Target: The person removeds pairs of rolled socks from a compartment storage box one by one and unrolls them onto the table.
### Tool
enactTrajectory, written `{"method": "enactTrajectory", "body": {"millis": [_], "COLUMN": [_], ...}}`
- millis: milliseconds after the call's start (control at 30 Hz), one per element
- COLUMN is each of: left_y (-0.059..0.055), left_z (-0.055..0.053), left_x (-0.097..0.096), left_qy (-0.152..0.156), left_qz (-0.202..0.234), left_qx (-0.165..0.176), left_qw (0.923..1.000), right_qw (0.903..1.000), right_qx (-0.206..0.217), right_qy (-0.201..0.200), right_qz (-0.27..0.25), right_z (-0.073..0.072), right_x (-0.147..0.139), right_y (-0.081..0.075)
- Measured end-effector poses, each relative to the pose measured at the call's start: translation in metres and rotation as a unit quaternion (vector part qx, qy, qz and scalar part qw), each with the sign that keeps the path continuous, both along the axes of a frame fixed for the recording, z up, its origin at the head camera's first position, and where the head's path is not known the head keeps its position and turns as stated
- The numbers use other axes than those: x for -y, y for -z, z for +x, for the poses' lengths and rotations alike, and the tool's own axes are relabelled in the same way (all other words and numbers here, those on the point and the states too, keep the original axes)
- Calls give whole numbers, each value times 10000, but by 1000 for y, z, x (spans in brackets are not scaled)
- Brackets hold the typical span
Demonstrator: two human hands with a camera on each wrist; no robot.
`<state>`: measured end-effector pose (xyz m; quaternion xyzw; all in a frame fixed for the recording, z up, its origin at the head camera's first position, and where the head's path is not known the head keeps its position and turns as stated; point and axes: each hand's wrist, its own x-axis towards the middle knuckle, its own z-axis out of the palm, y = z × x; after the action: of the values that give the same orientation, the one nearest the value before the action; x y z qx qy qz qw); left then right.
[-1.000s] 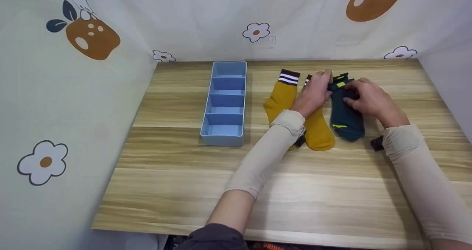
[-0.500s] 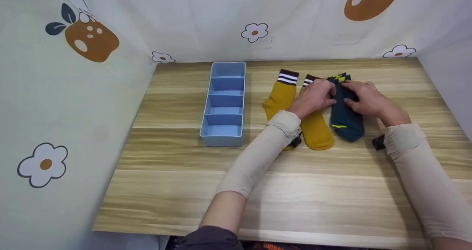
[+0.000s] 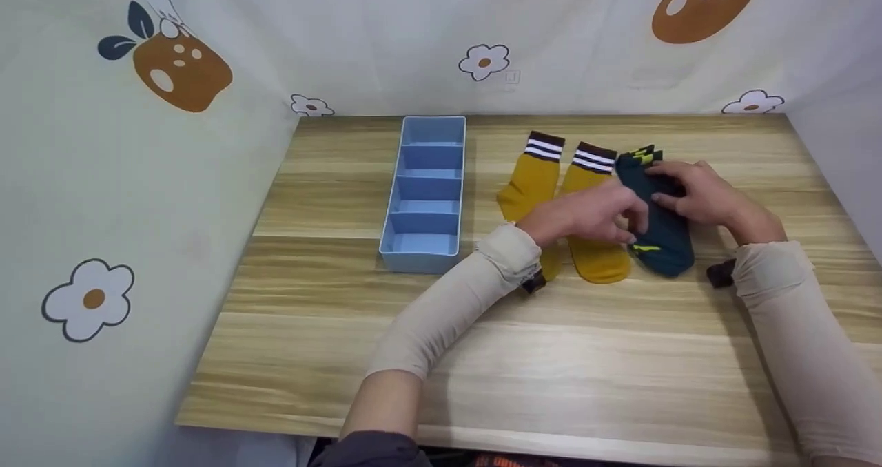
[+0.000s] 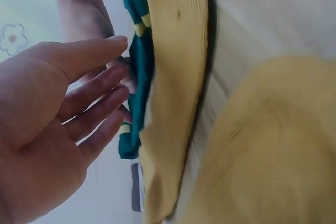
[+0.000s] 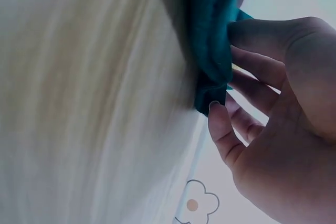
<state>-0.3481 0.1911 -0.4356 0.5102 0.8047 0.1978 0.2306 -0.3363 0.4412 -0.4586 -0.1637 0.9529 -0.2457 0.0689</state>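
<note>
In the head view, a dark green pair of socks [image 3: 661, 229] with yellow marks lies flat on the right. My right hand [image 3: 710, 195] rests on its upper part; in the right wrist view the fingertips touch the green cloth [image 5: 210, 30]. Over the middle of one mustard sock [image 3: 603, 267] hovers my left hand [image 3: 599, 212], its fingers loosely bent near the green toe end. The left wrist view shows that hand [image 4: 47, 108] holding nothing. Farther left lies another mustard sock [image 3: 534, 181] with a striped cuff, partly hidden by the left forearm.
A light blue box [image 3: 420, 262] with several compartments stands left of the socks on the wooden table [image 3: 331, 343]. Patterned cloth [image 3: 386, 47] hangs behind the table. A small dark object sits at each wrist.
My left hand has slid down from the green socks' cuff end toward their toe, uncovering the striped mustard cuff. The right hand stays on the green socks, which now lie more slanted.
</note>
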Motion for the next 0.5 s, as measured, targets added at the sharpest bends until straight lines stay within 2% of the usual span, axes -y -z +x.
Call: {"method": "enactTrajectory", "body": {"millis": [167,300,500], "left_y": [2,8,16], "left_z": [17,28,36], "left_x": [4,2,-3], "left_qy": [353,662,737], "left_qz": [-78,-195,-148], "left_qx": [56,-77,-303], "left_qw": [9993,9976,9967], "right_qw": [9997,9992,9978], "right_qx": [173,275,289], "right_qy": [59,240,506], "right_qz": [-159,-176,-307], "right_z": [7,13,17], "right_x": [-4,-8,-12], "right_y": [-1,-1,-1]}}
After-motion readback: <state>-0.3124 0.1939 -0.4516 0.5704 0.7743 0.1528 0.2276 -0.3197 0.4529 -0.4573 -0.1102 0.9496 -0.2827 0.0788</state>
